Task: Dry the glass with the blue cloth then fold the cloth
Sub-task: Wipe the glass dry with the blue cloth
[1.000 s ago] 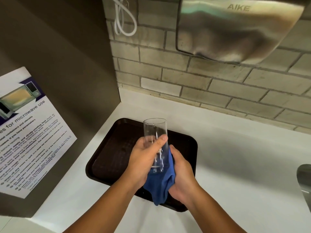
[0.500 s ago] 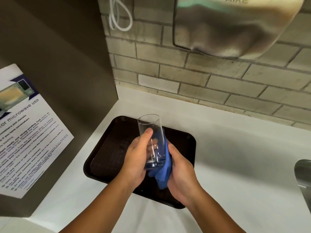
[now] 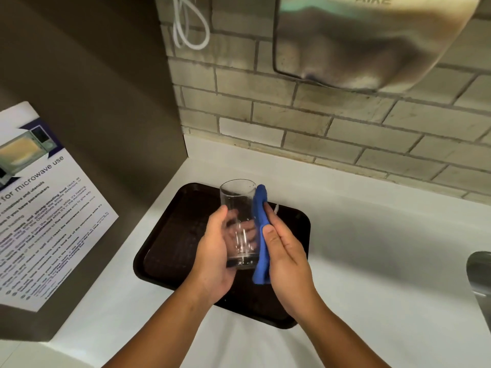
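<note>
A clear drinking glass [image 3: 237, 205] is held upright, mouth up, above a dark brown tray [image 3: 170, 235]. My left hand [image 3: 215, 257] wraps around its lower half from the left. The blue cloth [image 3: 260, 208] runs as a narrow band up the glass's right side, from below the base to near the rim. My right hand [image 3: 285, 251] presses the cloth flat against the glass, thumb on the cloth. My left fingers show through the glass.
The tray lies on a white counter [image 3: 372, 248] in a corner. A brown panel with a microwave-use notice [image 3: 45, 208] stands at left. A steel hand dryer [image 3: 366, 41] hangs on the brick wall above, beside a white cable loop [image 3: 191, 27]. A metal object [image 3: 481, 277] shows at right edge.
The cloth and my right hand have slid up from under the glass base along its right side to near the rim. The glass stays in my left hand.
</note>
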A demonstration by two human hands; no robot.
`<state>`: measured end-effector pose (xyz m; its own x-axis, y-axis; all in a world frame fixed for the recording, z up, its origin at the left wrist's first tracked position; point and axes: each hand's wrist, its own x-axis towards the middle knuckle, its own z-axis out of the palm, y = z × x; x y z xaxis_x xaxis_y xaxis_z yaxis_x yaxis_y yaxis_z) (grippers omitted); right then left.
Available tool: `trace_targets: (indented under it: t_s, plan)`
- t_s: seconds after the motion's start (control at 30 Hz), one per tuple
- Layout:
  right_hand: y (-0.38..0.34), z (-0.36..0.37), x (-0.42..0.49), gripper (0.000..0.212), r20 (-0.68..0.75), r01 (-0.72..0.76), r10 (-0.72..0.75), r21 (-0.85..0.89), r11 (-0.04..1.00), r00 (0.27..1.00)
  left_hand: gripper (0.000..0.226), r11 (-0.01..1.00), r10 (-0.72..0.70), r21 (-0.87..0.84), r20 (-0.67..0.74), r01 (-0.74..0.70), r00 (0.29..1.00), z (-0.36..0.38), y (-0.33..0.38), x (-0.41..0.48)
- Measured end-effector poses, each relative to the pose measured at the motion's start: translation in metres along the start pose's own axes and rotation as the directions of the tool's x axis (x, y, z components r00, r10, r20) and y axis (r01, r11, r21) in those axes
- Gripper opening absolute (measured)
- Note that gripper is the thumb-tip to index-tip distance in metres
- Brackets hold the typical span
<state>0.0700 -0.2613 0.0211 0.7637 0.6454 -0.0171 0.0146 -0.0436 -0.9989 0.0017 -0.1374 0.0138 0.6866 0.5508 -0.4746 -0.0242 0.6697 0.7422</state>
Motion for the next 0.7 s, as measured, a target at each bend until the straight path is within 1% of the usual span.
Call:
trace_targets:
  t_s: [0.07,0.1,0.13,0.17,0.23,0.27,0.33,0.37,0.4,0.43,0.47,0.53,0.57,0.6,0.63,0.7]
  plan:
    - [-0.002,-0.001,0.005,0.041,-0.015,-0.032,0.033,0.039,0.999,0.999,0.065,0.995,-0.061,-0.079,0.026,0.063,0.998,0.004,0.002,-0.002]
    - [-0.003,0.0,0.004,0.041,-0.008,-0.027,0.027,0.046,0.999,1.0,0.07,0.99,-0.081,-0.114,0.044,0.086,0.996,0.006,0.003,-0.003]
    - [-0.003,0.001,0.001,0.042,0.007,0.008,-0.008,0.026,1.0,1.0,0.076,0.986,-0.095,-0.134,0.07,0.103,0.993,0.006,0.005,-0.003]
    - [-0.003,0.001,-0.004,0.043,0.032,0.071,-0.071,-0.016,0.997,0.997,0.078,0.983,-0.102,-0.143,0.101,0.115,0.99,0.005,0.006,-0.003]
    - [0.001,-0.001,-0.012,0.047,0.09,0.249,-0.237,-0.152,0.957,0.967,0.072,0.977,-0.106,-0.166,0.154,0.132,0.982,0.001,0.007,-0.001]
    - [0.003,-0.003,-0.014,0.049,0.14,0.346,-0.321,-0.223,0.911,0.937,0.068,0.967,-0.12,-0.2,0.179,0.155,0.976,-0.002,0.007,-0.001]
    - [0.007,-0.009,-0.013,0.05,0.305,0.554,-0.468,-0.343,0.758,0.829,0.065,0.936,-0.172,-0.27,0.206,0.225,0.963,-0.008,0.009,0.0]
    - [0.009,-0.013,-0.011,0.051,0.393,0.642,-0.512,-0.381,0.665,0.764,0.065,0.924,-0.196,-0.285,0.218,0.254,0.956,-0.009,0.01,0.0]
    - [0.01,-0.017,-0.01,0.053,0.455,0.698,-0.532,-0.409,0.587,0.714,0.064,0.918,-0.217,-0.284,0.226,0.277,0.95,-0.011,0.01,-0.001]
    - [0.013,-0.021,-0.008,0.056,0.484,0.727,-0.542,-0.426,0.539,0.686,0.062,0.907,-0.234,-0.297,0.232,0.298,0.944,-0.01,0.009,-0.001]
    - [0.014,-0.024,-0.006,0.058,0.485,0.73,-0.546,-0.433,0.529,0.683,0.059,0.9,-0.241,-0.311,0.228,0.306,0.943,-0.01,0.008,-0.001]
    - [0.014,-0.026,-0.003,0.057,0.447,0.702,-0.541,-0.442,0.559,0.712,0.057,0.902,-0.22,-0.333,0.189,0.273,0.957,-0.008,0.004,0.0]
    - [0.014,-0.024,-0.002,0.057,0.429,0.687,-0.536,-0.449,0.571,0.727,0.062,0.899,-0.215,-0.353,0.155,0.257,0.964,-0.007,0.001,0.001]
    - [0.013,-0.022,-0.002,0.058,0.431,0.69,-0.539,-0.456,0.563,0.724,0.065,0.894,-0.225,-0.363,0.141,0.262,0.964,-0.005,0.0,0.001]
    - [0.013,-0.021,-0.003,0.059,0.454,0.71,-0.546,-0.462,0.532,0.705,0.066,0.89,-0.237,-0.368,0.136,0.271,0.962,-0.001,0.002,0.0]
    - [0.009,-0.023,-0.005,0.062,0.519,0.753,-0.546,-0.482,0.448,0.658,0.06,0.902,-0.222,-0.362,0.083,0.237,0.971,0.002,0.003,0.001]
